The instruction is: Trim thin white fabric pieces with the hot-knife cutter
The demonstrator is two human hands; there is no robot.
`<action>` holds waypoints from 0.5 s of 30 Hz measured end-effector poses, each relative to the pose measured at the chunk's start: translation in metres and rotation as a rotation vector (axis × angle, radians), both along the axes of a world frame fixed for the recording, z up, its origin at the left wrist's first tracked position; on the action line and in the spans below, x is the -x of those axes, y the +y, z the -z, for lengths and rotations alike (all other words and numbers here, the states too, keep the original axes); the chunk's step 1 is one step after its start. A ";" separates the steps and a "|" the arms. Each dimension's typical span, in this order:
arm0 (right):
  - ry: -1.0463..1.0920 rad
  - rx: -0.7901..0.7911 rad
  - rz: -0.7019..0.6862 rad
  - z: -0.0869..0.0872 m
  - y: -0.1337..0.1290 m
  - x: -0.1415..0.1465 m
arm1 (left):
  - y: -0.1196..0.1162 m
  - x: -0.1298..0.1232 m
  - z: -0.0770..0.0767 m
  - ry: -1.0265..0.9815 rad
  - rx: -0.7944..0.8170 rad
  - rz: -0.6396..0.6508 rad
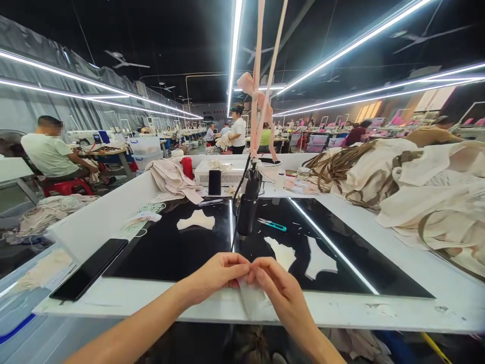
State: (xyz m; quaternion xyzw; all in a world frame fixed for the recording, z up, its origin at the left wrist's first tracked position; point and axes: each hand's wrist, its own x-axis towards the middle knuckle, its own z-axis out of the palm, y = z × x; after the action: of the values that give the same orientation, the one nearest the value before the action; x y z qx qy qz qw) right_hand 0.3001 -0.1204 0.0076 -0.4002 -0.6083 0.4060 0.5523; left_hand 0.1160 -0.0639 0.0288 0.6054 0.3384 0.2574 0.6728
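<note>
Both the left hand (227,273) and the right hand (279,284) pinch a pale cloth piece (251,298) by fingertips over the near edge of the worktop (341,309), just this side of the black tool (249,202) hung on pink straps (254,111), presumably so neither hand need carry it.

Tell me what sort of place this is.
Most likely a garment-sewing workshop: a white sewing machine stands at the left, a person sits on a red stool near it, and cream fabric lies heaped at the right.
</note>
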 end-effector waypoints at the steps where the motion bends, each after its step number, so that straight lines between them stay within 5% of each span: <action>1: 0.012 0.007 -0.014 0.001 0.000 0.003 | -0.003 0.002 -0.001 -0.007 0.019 -0.015; 15: 0.133 0.289 -0.073 0.004 -0.010 -0.007 | -0.014 0.016 -0.014 0.032 0.077 -0.231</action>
State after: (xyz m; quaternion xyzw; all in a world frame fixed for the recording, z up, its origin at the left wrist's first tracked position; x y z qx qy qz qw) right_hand 0.3068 -0.1302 0.0037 -0.4253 -0.5196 0.5347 0.5131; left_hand 0.1004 -0.0777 0.0428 0.5402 0.4263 0.3105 0.6558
